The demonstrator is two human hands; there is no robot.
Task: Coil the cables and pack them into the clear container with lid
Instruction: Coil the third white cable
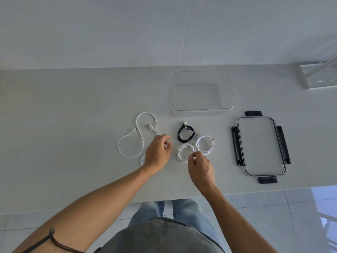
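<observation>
The left hand (159,152), fingers loosely curled, holds nothing plainly visible beside the loose white cable (138,136). The right hand (200,166) pinches the near coiled white cable (183,151). The lidless clear rectangular plastic container (201,108) sits far, apart from them.

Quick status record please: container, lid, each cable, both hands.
container: clear container, open, nothing in it
lid: lid flat on the table, right of the cables
black cable: black cable coiled
white coils: near coil, right coil
loose cable: uncoiled white cable
left hand: left hand over the loose cable's end
right hand: right hand, fingertips at the near coil
</observation>
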